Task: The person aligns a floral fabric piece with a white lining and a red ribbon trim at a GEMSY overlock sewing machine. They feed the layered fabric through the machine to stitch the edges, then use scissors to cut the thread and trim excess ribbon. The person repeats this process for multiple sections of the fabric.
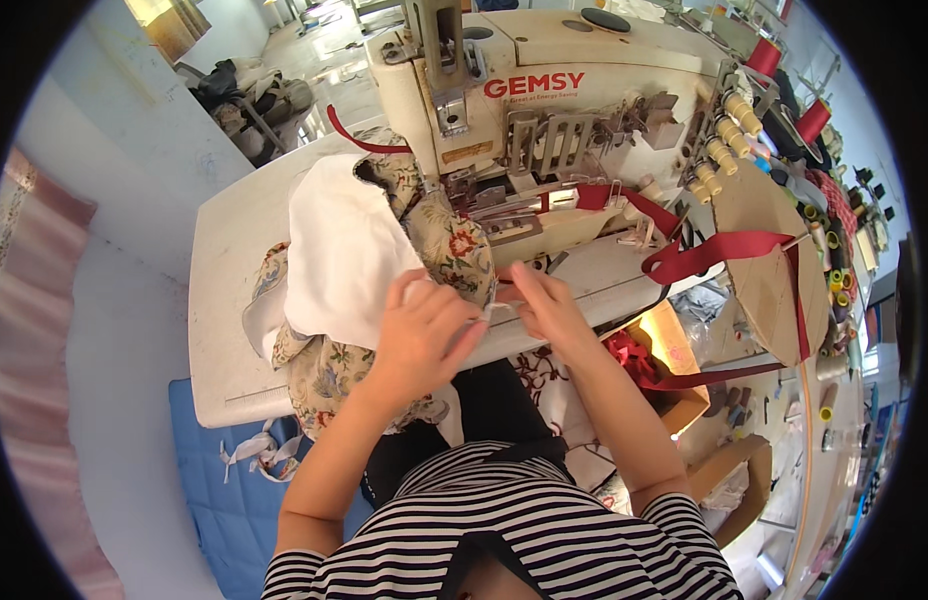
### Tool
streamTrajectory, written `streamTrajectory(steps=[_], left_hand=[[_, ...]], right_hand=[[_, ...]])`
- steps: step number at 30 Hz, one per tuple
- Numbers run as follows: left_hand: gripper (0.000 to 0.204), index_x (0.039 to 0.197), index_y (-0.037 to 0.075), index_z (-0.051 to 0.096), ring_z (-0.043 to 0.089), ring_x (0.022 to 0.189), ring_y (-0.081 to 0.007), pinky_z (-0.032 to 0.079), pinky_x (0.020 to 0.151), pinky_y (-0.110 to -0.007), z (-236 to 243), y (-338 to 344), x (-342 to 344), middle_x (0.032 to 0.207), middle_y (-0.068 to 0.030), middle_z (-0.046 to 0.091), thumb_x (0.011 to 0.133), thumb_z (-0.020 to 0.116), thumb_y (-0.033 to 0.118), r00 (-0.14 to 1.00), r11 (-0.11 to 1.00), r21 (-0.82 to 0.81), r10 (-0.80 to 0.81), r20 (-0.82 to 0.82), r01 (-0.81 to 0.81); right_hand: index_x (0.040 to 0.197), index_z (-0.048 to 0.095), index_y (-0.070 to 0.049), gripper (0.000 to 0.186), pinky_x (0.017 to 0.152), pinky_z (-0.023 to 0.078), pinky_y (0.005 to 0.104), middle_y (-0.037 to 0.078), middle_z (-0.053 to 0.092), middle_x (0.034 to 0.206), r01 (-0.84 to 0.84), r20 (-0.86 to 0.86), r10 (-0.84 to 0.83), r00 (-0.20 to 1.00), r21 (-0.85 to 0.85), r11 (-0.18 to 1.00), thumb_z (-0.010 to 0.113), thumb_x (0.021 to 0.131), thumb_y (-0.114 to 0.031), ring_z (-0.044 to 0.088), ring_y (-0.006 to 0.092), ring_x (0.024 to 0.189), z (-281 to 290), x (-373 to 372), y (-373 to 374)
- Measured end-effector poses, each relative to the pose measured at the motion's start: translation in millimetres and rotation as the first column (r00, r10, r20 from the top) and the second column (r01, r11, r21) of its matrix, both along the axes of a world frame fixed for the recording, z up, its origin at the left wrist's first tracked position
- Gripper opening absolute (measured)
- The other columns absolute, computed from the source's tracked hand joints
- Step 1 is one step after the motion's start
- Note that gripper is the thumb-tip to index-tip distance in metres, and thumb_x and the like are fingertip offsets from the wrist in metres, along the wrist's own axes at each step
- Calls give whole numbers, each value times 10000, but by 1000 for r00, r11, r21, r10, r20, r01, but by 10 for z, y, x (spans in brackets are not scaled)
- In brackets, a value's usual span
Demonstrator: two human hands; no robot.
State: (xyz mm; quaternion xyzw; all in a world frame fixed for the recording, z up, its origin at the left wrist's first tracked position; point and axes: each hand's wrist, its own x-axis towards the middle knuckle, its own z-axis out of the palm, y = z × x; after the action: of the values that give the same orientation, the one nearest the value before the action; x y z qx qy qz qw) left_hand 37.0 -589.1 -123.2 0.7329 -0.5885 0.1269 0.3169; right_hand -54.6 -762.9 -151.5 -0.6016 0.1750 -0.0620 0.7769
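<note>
Left grip [424, 335] lies curled over the cloth [454, 240], right grip [546, 305] bunched by its edge; whether either pinches it, I cannot tell. Machine [544, 55] stands beyond both.

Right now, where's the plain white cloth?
In the head view, left of centre: the white cloth lies on the floral fabric, with the left hand at its lower right corner.

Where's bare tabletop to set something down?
Best: table left of the white cloth and floral fabric, out to the tabletop's left edge. Crowded: around both hands, left and right, beside the sewing machine.
</note>
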Motion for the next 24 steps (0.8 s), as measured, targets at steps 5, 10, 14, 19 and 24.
streamTrajectory(steps=[5,10,14,19,24], left_hand=[[119,794,39,574,539,789,-255,439,793,-344,76,-94,-84,838,-78,551,749,665,99,987,988,11,-152,44,152],[117,885,-1,604,566,921,-286,471,776,-367,120,-145,253,973,-104,593,775,635,24,1000,989,-150,-7,-24,3],[109,892,16,614,569,941,-282,472,805,-361,-23,-232,454,991,-81,602,785,632,18,998,990,-142,-16,-63,6],[108,907,21,619,570,938,-275,472,807,-356,-54,-254,508,997,-85,606,799,620,16,974,992,-125,-24,-227,-5],[102,923,25,622,568,958,-271,455,869,-367,69,-239,775,1023,-92,603,831,606,65,984,999,-26,-36,-174,32]], right_hand=[[833,571,-87,216,406,292,191,-47,513,687,-120,106,93,990,289,950,566,913,-288,458,28,535,-101,281,261],[947,562,-65,151,397,244,189,-44,520,703,-131,5,136,991,300,945,526,941,-211,391,14,496,-140,168,217],[964,559,-56,153,400,216,196,-46,523,719,-171,26,173,985,352,920,499,956,-196,315,13,458,-193,86,130],[979,551,-54,155,412,228,205,-47,514,706,-176,70,162,984,327,929,489,961,-195,291,10,446,-149,109,118],[921,520,-56,138,411,240,216,-50,473,660,-199,110,174,979,287,937,486,958,-184,289,12,440,-172,271,77]])
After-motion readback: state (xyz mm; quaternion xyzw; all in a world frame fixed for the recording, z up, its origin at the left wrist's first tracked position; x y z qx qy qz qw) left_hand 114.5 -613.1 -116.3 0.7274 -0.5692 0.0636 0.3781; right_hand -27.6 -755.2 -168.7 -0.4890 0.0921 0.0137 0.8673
